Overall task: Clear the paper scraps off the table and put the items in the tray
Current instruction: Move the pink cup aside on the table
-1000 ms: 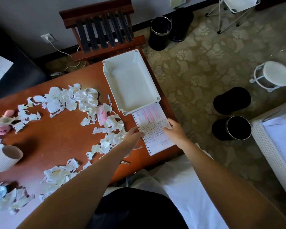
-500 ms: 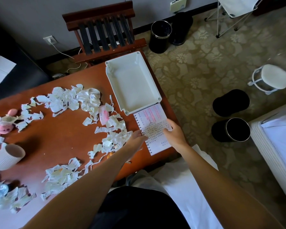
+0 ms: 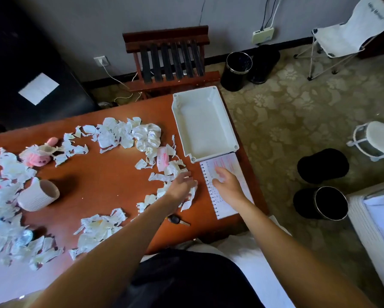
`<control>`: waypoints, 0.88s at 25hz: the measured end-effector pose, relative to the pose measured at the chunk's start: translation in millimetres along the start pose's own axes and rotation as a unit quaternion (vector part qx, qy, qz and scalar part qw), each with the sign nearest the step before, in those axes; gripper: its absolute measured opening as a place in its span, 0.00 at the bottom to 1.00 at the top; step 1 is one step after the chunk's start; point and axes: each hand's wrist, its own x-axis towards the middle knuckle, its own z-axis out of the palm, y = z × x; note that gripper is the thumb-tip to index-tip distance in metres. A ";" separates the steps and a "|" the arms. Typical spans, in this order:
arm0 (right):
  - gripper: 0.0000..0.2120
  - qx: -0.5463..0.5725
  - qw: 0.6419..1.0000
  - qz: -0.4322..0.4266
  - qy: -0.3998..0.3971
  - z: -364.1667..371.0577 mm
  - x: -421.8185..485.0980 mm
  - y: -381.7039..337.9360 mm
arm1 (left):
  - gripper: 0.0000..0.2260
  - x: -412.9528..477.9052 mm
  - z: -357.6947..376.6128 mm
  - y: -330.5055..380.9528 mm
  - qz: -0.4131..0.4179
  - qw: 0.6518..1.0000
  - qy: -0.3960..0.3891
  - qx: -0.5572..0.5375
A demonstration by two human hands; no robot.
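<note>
Edges: white rectangular plastic tray (image 3: 203, 126) sits at the far right corner of the red-brown wooden counter (image 3: 102, 174), its long wall running almost along the right edge. It holds nothing. The spiral-bound notebook with handwritten pages (image 3: 222, 207) lies at the tray's 6 o'clock, touching its short near wall, with its outer side near the right edge. A black-headed key (image 3: 177, 220) lies close to the near edge, at 6 o'clock from the left hand (image 3: 182, 185). The bare wood mid-counter is the only open patch, ringed by torn white paper scraps (image 3: 117, 134).

Hands: the left hand's fingers are spread on the scraps at 9 o'clock from the notebook. The right hand (image 3: 227, 185) lies flat on the page with fingers straight and apart. Neither grips anything. Both are motion-blurred.

Items in the scraps: pink packet (image 3: 163, 157), white satin scrunchie (image 3: 147, 135), pink plush toy (image 3: 39, 155) and, on its side, a white ribbed cup (image 3: 39, 195).

Hidden: the counter's left end is cut off by the frame. The plush is partly under scraps. Something clear and bluish (image 3: 24, 236) is buried at 8 o'clock; I can't tell what. The right hand and forearm cover part of the notebook.

Versus 0.5 s ago: the left hand has moved off the spiral edge onto the scraps. The right hand has let go of the notebook's outer edge and now lies on top. Notebook and tray are unmoved. The key is now in plain view.
</note>
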 end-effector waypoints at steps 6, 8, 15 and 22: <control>0.20 -0.001 0.995 -0.051 -0.084 60.8 1.5 -55.3 | 0.21 -18.7 -83.6 -8.5 0.050 0.997 0.052 -0.014; 0.19 -0.015 0.993 -0.062 -0.097 82.0 -0.5 -71.9 | 0.19 -24.1 -113.1 -14.2 0.061 0.996 0.069 -0.014; 0.20 -0.061 0.989 -0.077 -0.113 170.5 -13.0 -126.6 | 0.18 -47.6 -212.4 -33.4 0.084 0.989 0.121 -0.003; 0.20 -0.109 0.974 -0.093 -0.177 276.4 -30.9 -174.9 | 0.18 -86.6 -324.6 -50.8 0.102 0.983 0.153 0.011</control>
